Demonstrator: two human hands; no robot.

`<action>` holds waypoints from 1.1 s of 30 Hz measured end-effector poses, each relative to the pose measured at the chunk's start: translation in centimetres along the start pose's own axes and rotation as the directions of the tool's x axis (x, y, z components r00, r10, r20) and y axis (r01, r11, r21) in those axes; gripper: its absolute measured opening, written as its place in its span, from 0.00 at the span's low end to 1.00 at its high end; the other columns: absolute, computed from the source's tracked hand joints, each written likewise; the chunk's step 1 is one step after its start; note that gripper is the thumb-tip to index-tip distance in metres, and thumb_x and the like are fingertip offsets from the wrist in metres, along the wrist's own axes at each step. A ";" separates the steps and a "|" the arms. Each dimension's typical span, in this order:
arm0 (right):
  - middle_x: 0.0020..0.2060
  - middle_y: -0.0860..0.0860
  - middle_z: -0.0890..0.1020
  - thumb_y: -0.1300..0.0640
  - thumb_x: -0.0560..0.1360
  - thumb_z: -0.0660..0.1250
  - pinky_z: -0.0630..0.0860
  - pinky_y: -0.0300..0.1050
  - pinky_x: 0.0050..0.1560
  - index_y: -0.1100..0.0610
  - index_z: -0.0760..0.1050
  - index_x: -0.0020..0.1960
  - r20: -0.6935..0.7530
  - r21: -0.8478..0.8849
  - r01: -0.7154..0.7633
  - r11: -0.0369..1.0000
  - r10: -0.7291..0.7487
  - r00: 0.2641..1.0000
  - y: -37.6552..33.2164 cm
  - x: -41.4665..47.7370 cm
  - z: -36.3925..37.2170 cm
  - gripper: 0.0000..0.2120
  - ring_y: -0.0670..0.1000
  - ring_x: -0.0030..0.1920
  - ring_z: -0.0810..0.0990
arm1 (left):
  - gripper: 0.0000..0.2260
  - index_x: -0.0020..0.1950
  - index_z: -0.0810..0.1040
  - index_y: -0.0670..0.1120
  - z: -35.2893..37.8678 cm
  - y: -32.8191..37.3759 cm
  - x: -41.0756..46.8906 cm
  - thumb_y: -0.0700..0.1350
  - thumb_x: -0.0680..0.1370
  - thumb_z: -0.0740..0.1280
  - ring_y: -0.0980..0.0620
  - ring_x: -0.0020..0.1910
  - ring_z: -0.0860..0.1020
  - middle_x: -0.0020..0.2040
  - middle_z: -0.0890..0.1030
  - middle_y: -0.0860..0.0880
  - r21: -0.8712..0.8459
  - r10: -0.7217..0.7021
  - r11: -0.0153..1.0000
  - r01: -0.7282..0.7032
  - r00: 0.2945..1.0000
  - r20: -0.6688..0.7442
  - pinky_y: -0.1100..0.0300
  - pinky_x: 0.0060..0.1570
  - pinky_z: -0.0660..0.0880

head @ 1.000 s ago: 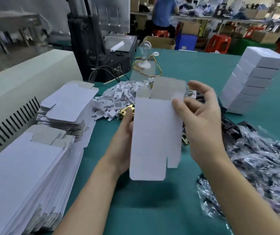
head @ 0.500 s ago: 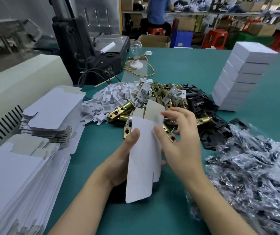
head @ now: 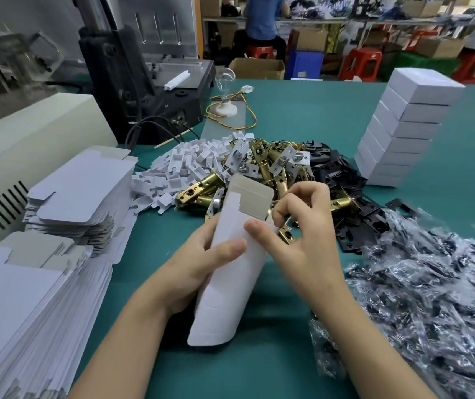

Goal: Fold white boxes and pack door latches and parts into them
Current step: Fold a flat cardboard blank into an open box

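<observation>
The tabletop (head: 302, 110) is uniform teal green. The partly folded box (head: 230, 283) is white outside and grey on the inner face of its upper flap. The flat box blanks (head: 29, 312) are white with grey inner flaps. The folded boxes (head: 403, 139) are plain white. The latches (head: 262, 156) have brass-gold bodies and silver-white faceplates. The plates (head: 343, 180) are black, and the plastic pieces (head: 184, 165) are white. The bags (head: 432, 298) are clear and glossy with black contents. The machine housing (head: 29, 133) is cream with black vent slots. The wires (head: 248, 110) are red and yellow. The stools (head: 360, 63) are red.
</observation>
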State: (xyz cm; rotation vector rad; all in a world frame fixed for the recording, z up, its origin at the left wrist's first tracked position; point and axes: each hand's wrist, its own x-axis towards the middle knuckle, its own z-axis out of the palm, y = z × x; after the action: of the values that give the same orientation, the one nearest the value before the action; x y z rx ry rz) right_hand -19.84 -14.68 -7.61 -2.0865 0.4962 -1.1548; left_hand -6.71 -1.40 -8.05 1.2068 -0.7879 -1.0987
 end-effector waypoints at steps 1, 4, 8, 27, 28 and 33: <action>0.50 0.48 0.69 0.38 0.72 0.73 0.71 0.36 0.54 0.53 0.70 0.39 0.024 0.032 -0.011 0.999 0.010 1.000 0.1 0.1 -0.1 0.21 0.50 0.53 0.73 | 0.24 0.65 0.82 0.53 -0.2 -0.1 0.0 0.55 0.69 0.75 0.48 0.52 0.86 0.59 0.87 0.45 -0.001 0.010 1.000 -0.010 1.000 -0.029 0.54 0.47 0.83; 0.50 0.46 0.76 0.43 0.69 0.77 0.76 0.37 0.50 0.48 0.72 0.48 0.152 0.234 -0.183 0.955 0.150 0.977 0.1 0.1 0.1 0.18 0.47 0.52 0.78 | 0.16 0.57 0.86 0.56 -0.4 -0.2 0.1 0.55 0.71 0.76 0.47 0.51 0.87 0.56 0.88 0.45 -0.039 0.032 0.999 -0.036 0.993 -0.110 0.55 0.46 0.83; 0.55 0.43 0.86 0.51 0.74 0.76 0.81 0.42 0.53 0.49 0.77 0.64 0.310 0.433 -0.453 0.779 0.344 0.886 0.4 -0.3 0.5 0.19 0.45 0.55 0.85 | 0.14 0.58 0.86 0.55 -0.2 -0.3 0.6 0.53 0.72 0.78 0.45 0.53 0.87 0.57 0.88 0.44 -0.029 0.105 0.993 -0.115 0.969 -0.225 0.55 0.47 0.83; 0.48 0.49 0.89 0.57 0.81 0.70 0.85 0.48 0.49 0.50 0.85 0.52 0.329 0.437 -0.538 0.721 0.429 0.841 1.0 -0.5 0.3 0.05 0.50 0.50 0.88 | 0.13 0.58 0.86 0.51 0.1 -0.8 1.2 0.52 0.75 0.76 0.47 0.46 0.88 0.49 0.89 0.44 0.065 0.218 0.976 -0.209 0.900 -0.376 0.60 0.42 0.83; 0.48 0.48 0.89 0.58 0.81 0.69 0.85 0.50 0.50 0.50 0.85 0.53 0.319 0.414 -0.529 0.741 0.426 0.846 0.9 -0.5 0.4 0.06 0.50 0.50 0.88 | 0.13 0.57 0.87 0.55 0.0 -0.9 1.3 0.55 0.74 0.77 0.47 0.46 0.88 0.48 0.89 0.44 0.095 0.225 0.974 -0.204 0.893 -0.390 0.60 0.41 0.83; 0.45 0.49 0.89 0.61 0.80 0.71 0.86 0.55 0.50 0.52 0.84 0.54 0.181 0.427 -0.503 0.751 0.474 0.862 1.1 -0.3 0.0 0.06 0.51 0.48 0.88 | 0.09 0.54 0.86 0.56 -0.5 -1.5 1.4 0.54 0.74 0.78 0.49 0.44 0.88 0.44 0.89 0.47 0.233 0.205 0.964 -0.128 0.915 -0.347 0.62 0.43 0.82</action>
State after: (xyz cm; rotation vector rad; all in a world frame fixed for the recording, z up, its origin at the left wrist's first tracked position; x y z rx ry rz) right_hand -19.95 -15.24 -8.61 -1.4479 0.6232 -0.7916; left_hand -6.10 -2.56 -9.70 1.4390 -0.7075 -0.6321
